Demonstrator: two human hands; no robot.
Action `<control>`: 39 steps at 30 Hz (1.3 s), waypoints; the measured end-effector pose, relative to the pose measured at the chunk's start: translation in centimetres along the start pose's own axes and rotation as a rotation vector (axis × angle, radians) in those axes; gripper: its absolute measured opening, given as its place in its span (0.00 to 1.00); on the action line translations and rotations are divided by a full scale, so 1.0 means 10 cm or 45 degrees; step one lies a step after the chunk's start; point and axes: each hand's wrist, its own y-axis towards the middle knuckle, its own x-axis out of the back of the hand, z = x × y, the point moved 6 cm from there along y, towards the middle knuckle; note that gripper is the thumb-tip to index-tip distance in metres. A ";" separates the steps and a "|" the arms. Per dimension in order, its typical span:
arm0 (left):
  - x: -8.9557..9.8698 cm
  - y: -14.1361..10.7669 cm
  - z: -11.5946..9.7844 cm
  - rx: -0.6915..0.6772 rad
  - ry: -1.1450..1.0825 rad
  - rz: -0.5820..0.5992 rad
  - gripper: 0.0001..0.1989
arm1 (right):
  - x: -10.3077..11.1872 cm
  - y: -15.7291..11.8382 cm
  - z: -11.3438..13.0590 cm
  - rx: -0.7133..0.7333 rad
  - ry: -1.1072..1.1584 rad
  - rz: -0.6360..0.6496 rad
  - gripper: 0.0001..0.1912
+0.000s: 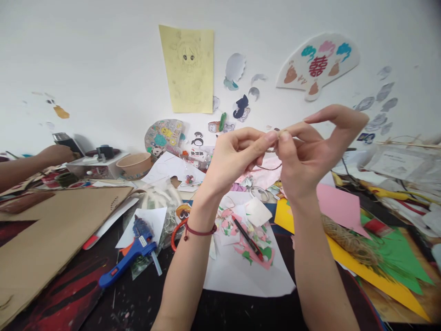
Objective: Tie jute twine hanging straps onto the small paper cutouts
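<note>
Raised over the middle of the table, my left hand [241, 149] and my right hand [306, 147] meet at their thumbs and index fingertips, both pinched. A thin dark brown cord [269, 168] loops just below, running between the two hands. Its ends are hidden among my fingers, and the spot where the tips meet is too small to make out. My right hand's other fingers are lifted and spread. Under the hands lies a white paper sheet [250, 287] with pink and green paper scraps [227, 220] and a red-and-black pen [248, 238].
To the left are a blue glue gun [132, 257], orange-handled scissors [175, 232] and cut cardboard [69, 230]. Coloured paper [339, 207] and a twine bundle [349, 239] lie right. Another person's arm [37, 165] reaches in at far left. A wall with drawings stands behind.
</note>
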 end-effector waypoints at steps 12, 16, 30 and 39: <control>0.06 -0.01 -0.03 -0.002 0.095 -0.029 0.20 | -0.02 0.00 -0.02 -0.085 0.045 0.126 0.16; 0.06 -0.01 -0.03 0.000 0.090 -0.021 0.19 | -0.04 0.00 0.01 -0.051 0.082 0.179 0.16; 0.10 0.01 0.00 -0.008 0.069 0.006 0.20 | -0.03 -0.02 -0.06 -0.146 0.183 0.235 0.17; 0.12 -0.02 -0.07 -0.070 0.055 0.090 0.16 | -0.05 0.00 -0.04 -0.204 0.252 0.231 0.15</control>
